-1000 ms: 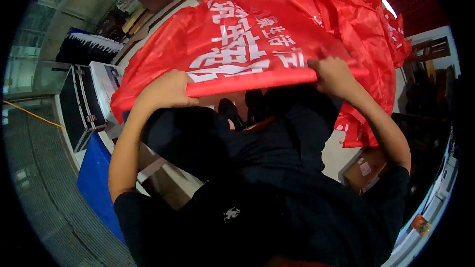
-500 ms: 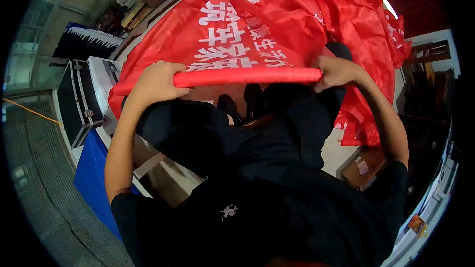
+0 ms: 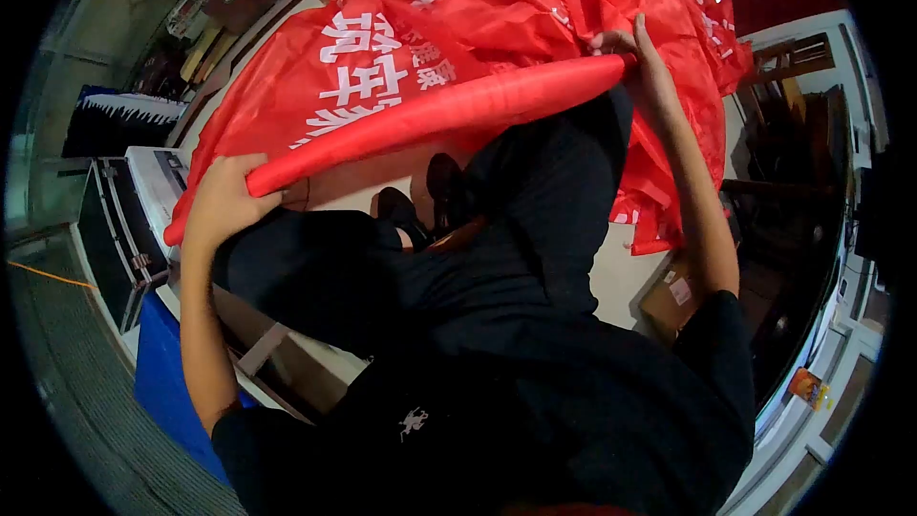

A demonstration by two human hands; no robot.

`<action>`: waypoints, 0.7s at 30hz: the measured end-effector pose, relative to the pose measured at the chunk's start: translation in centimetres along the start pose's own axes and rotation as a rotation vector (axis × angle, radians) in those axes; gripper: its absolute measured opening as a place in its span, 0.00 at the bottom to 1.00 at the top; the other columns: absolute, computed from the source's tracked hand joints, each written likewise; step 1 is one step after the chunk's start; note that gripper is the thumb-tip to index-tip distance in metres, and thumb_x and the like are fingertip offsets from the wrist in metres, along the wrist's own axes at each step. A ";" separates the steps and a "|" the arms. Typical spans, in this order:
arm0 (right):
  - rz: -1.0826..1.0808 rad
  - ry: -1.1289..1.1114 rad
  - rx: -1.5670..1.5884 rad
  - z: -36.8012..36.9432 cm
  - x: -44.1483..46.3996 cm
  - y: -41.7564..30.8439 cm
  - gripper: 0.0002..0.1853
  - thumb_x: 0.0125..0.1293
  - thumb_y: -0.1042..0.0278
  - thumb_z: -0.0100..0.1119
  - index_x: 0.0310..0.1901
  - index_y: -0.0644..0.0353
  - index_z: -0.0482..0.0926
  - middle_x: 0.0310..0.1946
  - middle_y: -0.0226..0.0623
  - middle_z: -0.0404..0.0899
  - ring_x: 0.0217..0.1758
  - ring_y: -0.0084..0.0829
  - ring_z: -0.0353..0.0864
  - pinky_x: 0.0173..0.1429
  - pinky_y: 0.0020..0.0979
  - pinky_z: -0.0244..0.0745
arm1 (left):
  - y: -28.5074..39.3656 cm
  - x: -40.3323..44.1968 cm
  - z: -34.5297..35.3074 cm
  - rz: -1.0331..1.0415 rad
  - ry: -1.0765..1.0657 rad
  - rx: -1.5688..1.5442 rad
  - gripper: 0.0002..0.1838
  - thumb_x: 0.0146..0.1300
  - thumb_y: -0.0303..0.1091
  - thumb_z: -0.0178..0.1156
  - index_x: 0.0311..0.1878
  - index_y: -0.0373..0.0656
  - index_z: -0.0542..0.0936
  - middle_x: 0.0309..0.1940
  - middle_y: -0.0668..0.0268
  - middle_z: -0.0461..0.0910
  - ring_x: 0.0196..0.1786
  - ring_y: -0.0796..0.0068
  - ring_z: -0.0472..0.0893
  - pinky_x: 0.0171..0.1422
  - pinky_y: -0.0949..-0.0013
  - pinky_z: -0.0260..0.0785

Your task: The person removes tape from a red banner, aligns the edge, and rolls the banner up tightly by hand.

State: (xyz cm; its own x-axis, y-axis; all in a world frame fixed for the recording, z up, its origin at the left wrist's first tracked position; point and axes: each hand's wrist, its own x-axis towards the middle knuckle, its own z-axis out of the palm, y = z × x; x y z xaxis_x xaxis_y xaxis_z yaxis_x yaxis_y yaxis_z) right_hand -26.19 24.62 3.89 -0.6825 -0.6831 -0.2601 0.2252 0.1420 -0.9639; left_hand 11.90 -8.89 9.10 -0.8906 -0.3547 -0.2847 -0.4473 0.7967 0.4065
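A large red banner point(image 3: 458, 38) with white characters spreads crumpled over the floor beyond my knees. Its near edge forms a rolled red tube point(image 3: 439, 113) that slants up from left to right above my lap. My left hand point(image 3: 227, 199) is wrapped round the left end of the roll, thumb on the near side. At the roll's right end is my right hand point(image 3: 642, 59), with its fingers apart, one pointing up, and the fingertips of others touching the fabric.
A black hard case point(image 3: 113, 239) and a white box point(image 3: 158, 182) stand at the left, beside a blue panel point(image 3: 172, 373). A cardboard box point(image 3: 669, 296) lies on the floor at the right. Dark wooden furniture point(image 3: 793, 134) stands farther right.
The right end of the roll has risen away from me and the left end has dropped a little, so it now slants. My right hand has loosened and its fingers have spread. The whole view has shifted.
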 end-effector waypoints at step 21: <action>-0.437 -0.057 -0.443 -6.6 2.5 8.0 0.10 0.67 0.76 0.56 0.49 0.63 0.79 0.38 0.29 0.74 0.38 0.21 0.70 0.45 0.20 0.65 | -4.1 -5.6 -4.2 -0.135 0.043 0.067 0.24 0.47 0.49 0.73 0.37 0.39 0.80 0.26 0.58 0.78 0.34 0.63 0.79 0.43 0.63 0.70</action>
State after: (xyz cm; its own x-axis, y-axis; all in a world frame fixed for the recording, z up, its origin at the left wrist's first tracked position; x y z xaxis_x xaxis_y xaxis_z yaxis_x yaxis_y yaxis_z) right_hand -30.68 28.73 -4.87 -0.6054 -0.7806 0.1557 -0.3846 0.1157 -0.9158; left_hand 18.32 -12.18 12.64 -0.8259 -0.4805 -0.2949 -0.5582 0.7704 0.3080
